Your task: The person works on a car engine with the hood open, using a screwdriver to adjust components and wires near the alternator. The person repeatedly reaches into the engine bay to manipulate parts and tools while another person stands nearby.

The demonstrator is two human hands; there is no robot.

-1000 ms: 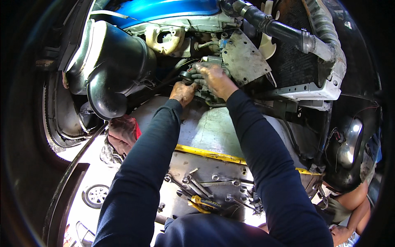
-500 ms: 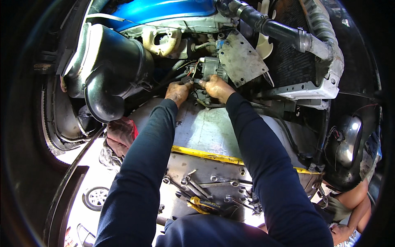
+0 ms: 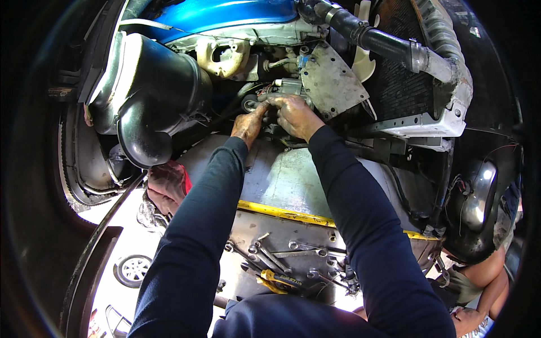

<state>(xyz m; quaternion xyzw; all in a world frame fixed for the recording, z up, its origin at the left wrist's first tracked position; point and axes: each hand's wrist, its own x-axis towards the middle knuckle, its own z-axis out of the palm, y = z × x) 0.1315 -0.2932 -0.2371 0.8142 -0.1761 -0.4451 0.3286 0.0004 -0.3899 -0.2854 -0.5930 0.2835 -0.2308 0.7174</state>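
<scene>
Both my hands work close together at the alternator-like metal unit [image 3: 290, 85] in the engine bay. My left hand [image 3: 248, 125] is closed, its thumb pointing up toward my right fingers. At its fingertips is a dark ring-shaped thing [image 3: 248, 102], which looks like a roll of black tape. My right hand [image 3: 296, 115] is closed in a pinch, its fingers reaching left over the left thumb. Whatever it pinches is hidden. Thin wires [image 3: 267, 90] show just behind the fingers.
A flat grey plate [image 3: 332, 81] and the radiator [image 3: 403, 67] stand to the right, a black air-cleaner canister [image 3: 160, 84] to the left. Below the yellow-edged metal panel [image 3: 284, 213] lie several wrenches [image 3: 267, 256] and a yellow-handled tool [image 3: 273, 280]. Another person's hand [image 3: 466, 320] shows lower right.
My right hand has turned and moved up and left, its fingers now over the left thumb. My left hand has rotated upright, bringing the dark ring into sight.
</scene>
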